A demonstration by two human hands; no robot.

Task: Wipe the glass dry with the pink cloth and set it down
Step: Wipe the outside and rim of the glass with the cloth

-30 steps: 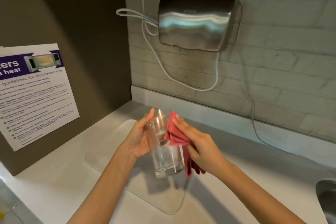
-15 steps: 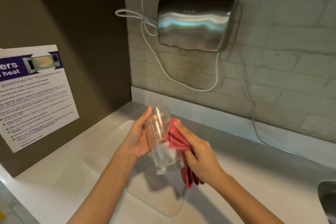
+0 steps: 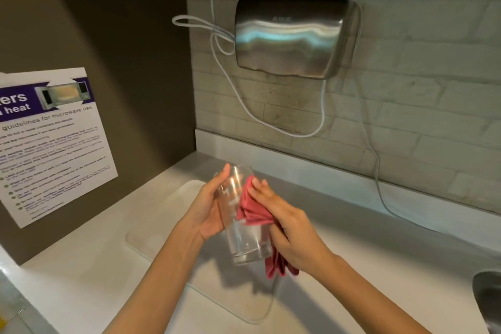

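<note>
While my left hand point(image 3: 206, 210) wraps the glass point(image 3: 240, 214) from the left, thumb up near the rim, my grip there is closed on it and keeps it off the tabletop point(image 3: 81, 274), tilted a little with the rim away from me. My right hand point(image 3: 292, 233) is a closed grip too, holding the pink cloth point(image 3: 254, 215) bunched and pressed flat against the right side of the glass, with a loose tail of cloth hanging below my palm. All of this sits in the lower middle of the frame, above a clear mat point(image 3: 173, 203) lying on the tabletop.

I judge the step in hand to be the wiping itself, on the outer wall; setting down is not yet begun. The next move probably calls for turning the glass in my left hand so the cloth reaches the far side and the base, then lowering it upright onto the mat or the bare surface beside it. Whether any wet remains, I cannot tell.

Counted: one glass, one cloth, two hands, one mat. Farther out, one steel hand dryer point(image 3: 295, 35) on the tiled wall in the upper middle with its white cable point(image 3: 271, 123) looping under it, one printed notice point(image 3: 51, 141) at the left, and the edge of one sink point(image 3: 488, 298) at the lower right.
</note>
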